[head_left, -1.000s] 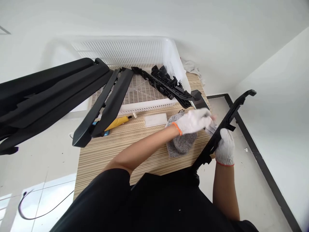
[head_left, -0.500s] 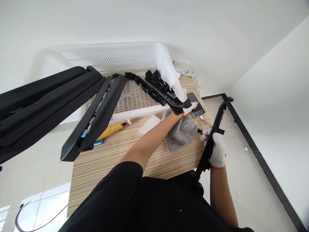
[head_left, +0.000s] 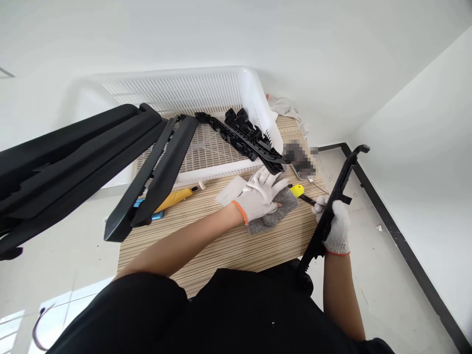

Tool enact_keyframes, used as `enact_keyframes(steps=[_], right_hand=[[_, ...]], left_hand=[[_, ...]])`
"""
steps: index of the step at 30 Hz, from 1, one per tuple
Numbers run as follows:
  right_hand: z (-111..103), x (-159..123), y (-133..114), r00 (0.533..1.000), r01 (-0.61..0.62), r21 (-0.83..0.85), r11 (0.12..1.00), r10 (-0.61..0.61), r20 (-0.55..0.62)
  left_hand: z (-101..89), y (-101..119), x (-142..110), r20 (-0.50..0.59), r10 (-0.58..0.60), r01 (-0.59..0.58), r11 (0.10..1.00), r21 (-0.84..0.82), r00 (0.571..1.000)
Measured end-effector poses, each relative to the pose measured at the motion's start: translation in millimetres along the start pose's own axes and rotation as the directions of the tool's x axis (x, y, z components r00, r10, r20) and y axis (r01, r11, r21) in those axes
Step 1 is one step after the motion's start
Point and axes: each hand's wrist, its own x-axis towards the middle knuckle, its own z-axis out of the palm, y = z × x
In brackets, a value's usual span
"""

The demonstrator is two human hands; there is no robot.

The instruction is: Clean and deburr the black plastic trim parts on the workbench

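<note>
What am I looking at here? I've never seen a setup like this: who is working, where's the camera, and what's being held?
There is no machine here: a person works with two gloved hands. The view comes from one camera worn on their head, looking forward and down, so their own arms reach in from below.

The left hand is spread over a gray cloth; I can't tell whether it grips it. The right hand holds a long black part.

On the striped tabletop is a white slotted basket, with jagged black parts inside and jutting over its rim. Smoother black strips lean across its front. Nearby are a yellow object and a flat white piece.
</note>
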Motion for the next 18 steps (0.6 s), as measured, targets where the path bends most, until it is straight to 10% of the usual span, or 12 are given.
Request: enact_keyframes(steps=[6,8,11,15,18], right_hand=[[39,2,-47,0.986,0.167,0.119,0.979,-0.166,-0.023],[58,-3,-60,0.973,0.232,0.151,0.961,-0.230,-0.029],[73,-9,-67,0.958,0.283,0.139,0.949,-0.287,0.010],[49,0,-60,0.954,0.278,-0.012,0.960,-0.275,0.119],[19,15,-46,0.963,0.264,-0.473,0.841,-0.201,0.179]], left_hand=[[-4.2,14,-28,-0.206,0.114,-0.169,0.947,-0.272,0.972],[-2.3,32,-29,-0.234,0.210,-0.307,0.774,-0.554,0.949],[2.5,55,-28,-0.015,0.260,-0.136,0.453,-0.881,0.965],[10.6,60,-26,0.075,0.302,0.014,0.202,-0.979,0.950],[18.0,54,-26,0.047,0.337,0.000,0.140,-0.990,0.940]])
